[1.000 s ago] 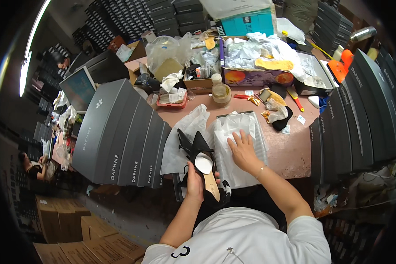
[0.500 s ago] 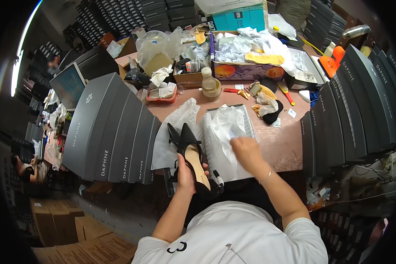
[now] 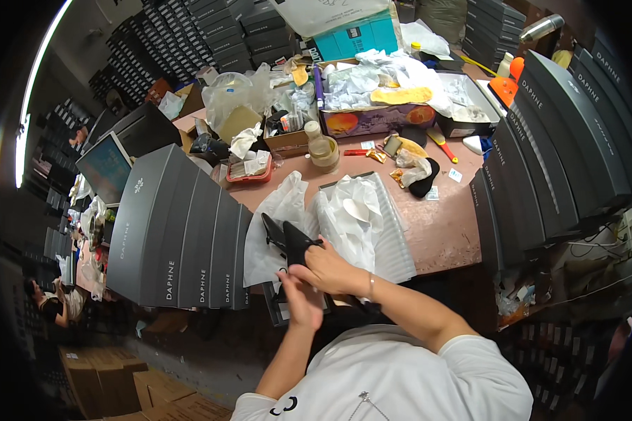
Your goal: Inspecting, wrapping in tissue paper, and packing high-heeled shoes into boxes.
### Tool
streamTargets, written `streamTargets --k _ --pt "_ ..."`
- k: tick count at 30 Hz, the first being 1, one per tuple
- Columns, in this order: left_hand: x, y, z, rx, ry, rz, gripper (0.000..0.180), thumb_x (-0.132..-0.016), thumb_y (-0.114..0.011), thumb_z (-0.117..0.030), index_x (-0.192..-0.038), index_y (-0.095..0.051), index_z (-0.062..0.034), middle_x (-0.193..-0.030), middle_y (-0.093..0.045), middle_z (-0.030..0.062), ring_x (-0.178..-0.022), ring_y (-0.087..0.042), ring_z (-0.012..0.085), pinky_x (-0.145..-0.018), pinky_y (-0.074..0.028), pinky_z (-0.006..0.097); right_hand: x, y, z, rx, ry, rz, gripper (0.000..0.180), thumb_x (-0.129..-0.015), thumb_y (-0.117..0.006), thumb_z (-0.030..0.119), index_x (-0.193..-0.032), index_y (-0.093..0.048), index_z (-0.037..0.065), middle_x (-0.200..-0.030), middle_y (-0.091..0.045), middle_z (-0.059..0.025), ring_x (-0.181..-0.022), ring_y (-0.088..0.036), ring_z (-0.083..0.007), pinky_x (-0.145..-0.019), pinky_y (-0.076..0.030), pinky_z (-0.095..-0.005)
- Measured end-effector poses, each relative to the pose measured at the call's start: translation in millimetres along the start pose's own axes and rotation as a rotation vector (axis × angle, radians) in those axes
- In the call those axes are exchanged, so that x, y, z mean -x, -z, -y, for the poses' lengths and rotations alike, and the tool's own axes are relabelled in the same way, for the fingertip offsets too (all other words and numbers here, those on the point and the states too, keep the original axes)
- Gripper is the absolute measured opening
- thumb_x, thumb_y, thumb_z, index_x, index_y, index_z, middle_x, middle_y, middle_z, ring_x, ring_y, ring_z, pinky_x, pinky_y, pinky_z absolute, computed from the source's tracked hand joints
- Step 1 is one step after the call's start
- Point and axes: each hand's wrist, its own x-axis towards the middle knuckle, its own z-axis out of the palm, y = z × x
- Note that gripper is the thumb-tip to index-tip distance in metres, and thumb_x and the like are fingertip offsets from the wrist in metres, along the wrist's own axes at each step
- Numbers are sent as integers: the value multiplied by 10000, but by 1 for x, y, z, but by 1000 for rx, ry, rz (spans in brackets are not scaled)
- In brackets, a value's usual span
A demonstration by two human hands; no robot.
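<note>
Two black pointed-toe heeled shoes (image 3: 296, 243) are held together in front of me, toes pointing away, over the near table edge. My right hand (image 3: 332, 269) lies across the nearer shoe, with its fingers closed around the upper. From below, my left hand (image 3: 303, 302) grips the pair at the strap and side; part of its grasp is hidden behind my right hand. Just to the right sits a shoe box lined with ribbed white padding (image 3: 398, 245) and crumpled white tissue paper (image 3: 347, 228). A smooth, rounded white piece (image 3: 359, 210) lies on that tissue. More tissue (image 3: 265, 254) spreads beneath the toes.
Dark grey shoe boxes stand in rows at left (image 3: 151, 231) and right (image 3: 541, 147). Behind are a patterned carton (image 3: 361, 121) of paper, a glue bottle (image 3: 322, 151), a red tray (image 3: 251, 172) and a brush (image 3: 443, 146). Brown cartons (image 3: 105, 375) sit on the floor; a person (image 3: 56, 305) is far left.
My right hand has come left from the tissue paper onto the shoes. The shoes have shifted slightly, and the rounded white piece on the tissue now shows.
</note>
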Motion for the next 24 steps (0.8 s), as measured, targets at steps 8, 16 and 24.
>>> streamTargets --k 8,16,24 --pt "-50 20 -8 -306 135 -115 413 -1012 -415 -372 -1365 -345 -169 -919 -536 70 -797 -596 184 -736 -531 345 29 -45 18 -210 -206 -40 662 -984 -311 499 -781 -617 -52 -803 -563 -241 -915 -537 -384 -1015 -261 -546" --pt "-39 15 -27 -511 -56 36 484 -1004 -458 -341 -1424 -339 -130 -903 -539 56 -781 -589 144 -707 -516 293 31 -26 42 -105 -175 49 610 -949 -447 483 -813 -584 -96 -859 -537 -247 -805 -474 -360 -800 -365 -426" --pt "-24 10 -11 -399 116 170 507 -999 -483 -287 -1427 -313 -76 -918 -562 63 -795 -599 143 -721 -509 270 113 -12 60 -419 -183 235 780 -946 -444 501 -1419 -224 -78 -1480 -186 -309 -1382 -244 -410 -1111 -227 -513"
